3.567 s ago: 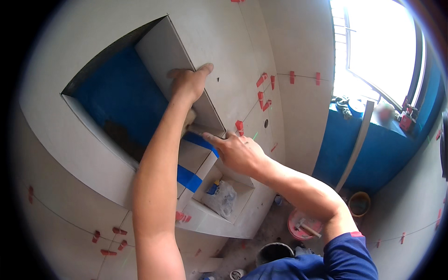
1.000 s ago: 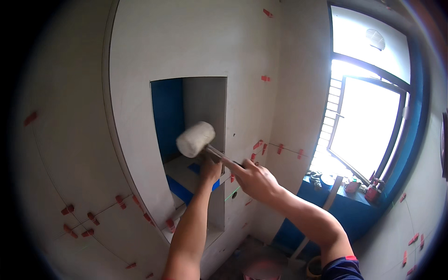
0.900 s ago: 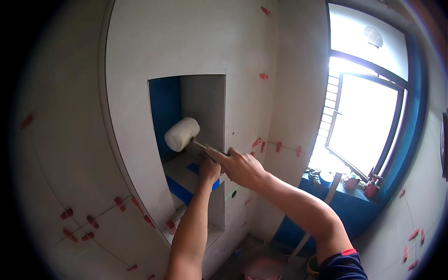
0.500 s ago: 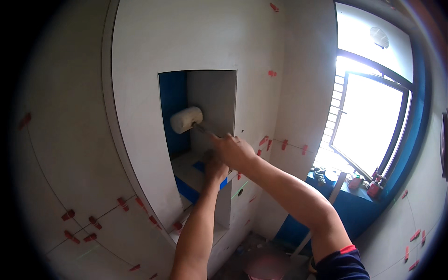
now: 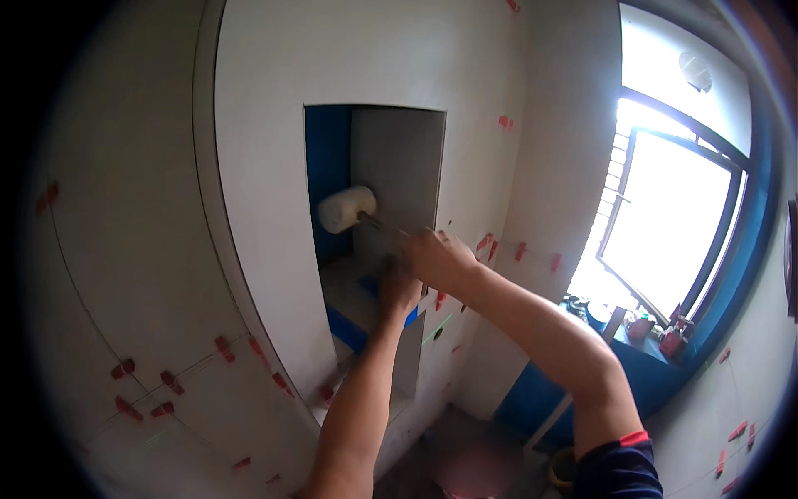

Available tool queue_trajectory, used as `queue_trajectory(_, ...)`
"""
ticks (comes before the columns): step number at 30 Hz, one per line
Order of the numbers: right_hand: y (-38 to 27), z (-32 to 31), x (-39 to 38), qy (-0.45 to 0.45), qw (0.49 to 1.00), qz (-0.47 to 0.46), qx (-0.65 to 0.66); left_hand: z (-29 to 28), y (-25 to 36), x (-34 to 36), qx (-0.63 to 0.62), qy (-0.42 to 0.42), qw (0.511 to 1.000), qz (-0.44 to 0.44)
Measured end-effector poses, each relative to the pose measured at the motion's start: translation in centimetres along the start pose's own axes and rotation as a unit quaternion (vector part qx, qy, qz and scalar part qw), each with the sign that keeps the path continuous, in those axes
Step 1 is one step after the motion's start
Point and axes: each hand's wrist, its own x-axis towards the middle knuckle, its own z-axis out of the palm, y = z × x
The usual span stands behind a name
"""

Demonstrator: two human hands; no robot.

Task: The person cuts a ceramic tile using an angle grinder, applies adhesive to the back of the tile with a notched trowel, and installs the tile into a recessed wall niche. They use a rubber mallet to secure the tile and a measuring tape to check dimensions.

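Observation:
My right hand (image 5: pixel 445 259) is wrapped round the handle of a mallet (image 5: pixel 347 209) with a thick off-white head. The mallet's head hangs inside a rectangular wall niche (image 5: pixel 395 154), above a pale shelf (image 5: pixel 345 287) that crosses the niche. My left hand (image 5: pixel 401 287) reaches in just below the right one, over the right side of the shelf. Its fingers are dark and smeared, so their pose does not show. Blue strips (image 5: pixel 347 331) run along the shelf's front edge, near my left wrist.
Pale tiled walls carry red levelling wedges (image 5: pixel 172 382) along the joints. On the right, a tilted-open window (image 5: pixel 665 212) stands over a blue sill holding several small items. A reddish round shape (image 5: pixel 474 470) is blurred on the floor below.
The whole scene has shifted slightly right as my view turned. The mallet stays in my right hand inside the niche, and my left hand remains by the shelf.

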Motion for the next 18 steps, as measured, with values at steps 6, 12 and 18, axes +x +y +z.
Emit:
queue_trajectory(6, 1.5, -0.6, 0.2, -0.072, 0.996, -0.047, -0.032, -0.1, -0.8, 0.7, 0.013, -0.008, 1.0, 0.01)
queue_trajectory(12, -1.3, -2.5, -0.1, -0.094, 0.995, 0.0, 0.012, -1.6, 0.5, -0.3, -0.003, -0.003, 1.0, -0.024)
queue_trajectory(18, 0.1, -0.8, -0.8, -0.089, 0.995, -0.027, 0.022, -0.4, 0.5, 0.2, 0.025, 0.012, 1.0, 0.001)
